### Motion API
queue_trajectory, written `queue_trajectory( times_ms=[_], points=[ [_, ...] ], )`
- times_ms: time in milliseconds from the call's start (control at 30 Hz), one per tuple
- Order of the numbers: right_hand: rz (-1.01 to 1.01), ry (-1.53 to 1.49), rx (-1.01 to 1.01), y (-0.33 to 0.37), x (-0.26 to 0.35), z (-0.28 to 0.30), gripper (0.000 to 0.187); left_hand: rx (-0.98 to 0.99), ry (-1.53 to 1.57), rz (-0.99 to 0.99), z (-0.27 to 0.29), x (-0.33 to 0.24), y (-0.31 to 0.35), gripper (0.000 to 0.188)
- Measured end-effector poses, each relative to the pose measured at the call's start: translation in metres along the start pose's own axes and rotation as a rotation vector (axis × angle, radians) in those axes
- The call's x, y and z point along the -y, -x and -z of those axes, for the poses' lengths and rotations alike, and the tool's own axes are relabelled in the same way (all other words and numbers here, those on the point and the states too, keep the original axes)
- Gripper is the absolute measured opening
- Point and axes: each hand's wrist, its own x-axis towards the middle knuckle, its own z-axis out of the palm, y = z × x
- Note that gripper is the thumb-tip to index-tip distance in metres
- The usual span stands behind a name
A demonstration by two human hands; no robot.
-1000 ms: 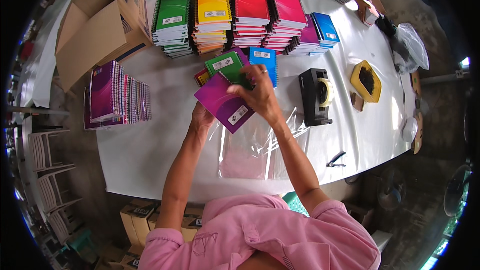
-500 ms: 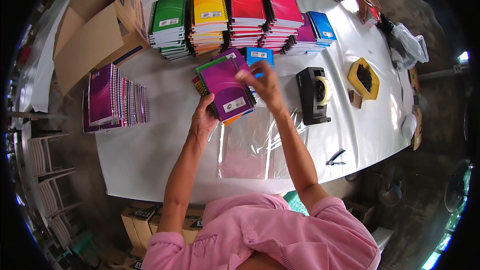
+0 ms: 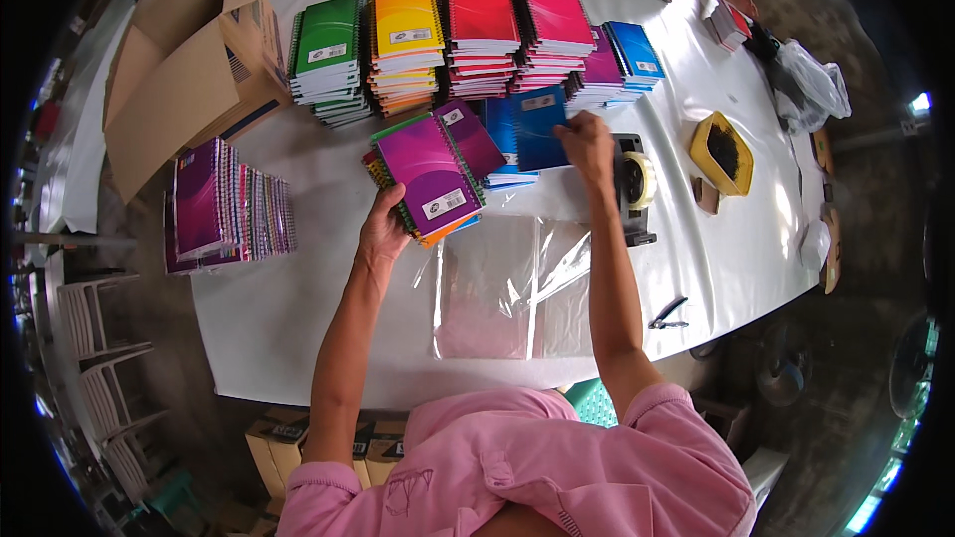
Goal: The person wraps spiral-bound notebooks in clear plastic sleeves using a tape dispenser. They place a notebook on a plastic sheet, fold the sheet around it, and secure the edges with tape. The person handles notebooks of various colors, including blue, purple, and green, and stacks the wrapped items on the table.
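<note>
A bundle of spiral notebooks with a purple notebook [image 3: 430, 167] on top is gripped at its lower left by my left hand [image 3: 386, 224], thumb over the cover. Green, yellow and orange edges peek out below the purple one. My right hand [image 3: 589, 147] pinches the right edge of a blue notebook [image 3: 540, 129], raised and tilted above a low blue notebook stack [image 3: 510, 180]; its coil side is hidden. Another purple notebook [image 3: 470, 137] lies partly behind the bundle. Clear plastic sleeves [image 3: 485, 303] lie flat on the table nearer me.
Behind stand stacks of green [image 3: 328, 40], yellow [image 3: 408, 25], red [image 3: 481, 15], pink [image 3: 555, 15], purple and blue notebooks. Wrapped notebooks [image 3: 204, 199] and an open carton [image 3: 164, 89] are left. Rightward are a tape dispenser [image 3: 634, 224], yellow tray [image 3: 704, 154] and nippers [image 3: 668, 314].
My right hand has moved right, from over the purple notebook to the blue one, which it now lifts at its edge. My left hand and its bundle have shifted slightly left.
</note>
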Motion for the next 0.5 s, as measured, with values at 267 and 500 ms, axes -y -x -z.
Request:
queue_trajectory(
  times_ms=[267, 500],
  points=[
    [0.133, -0.361, 0.298, 0.099, 0.099, 0.032, 0.027, 0.068, -0.062, 0.042, -0.004, 0.024, -0.009, 0.088],
    [0.421, 0.044, -0.440, -0.083, 0.007, 0.036, 0.047, -0.013, 0.060, 0.095, -0.029, 0.027, -0.010, 0.083]
  ],
)
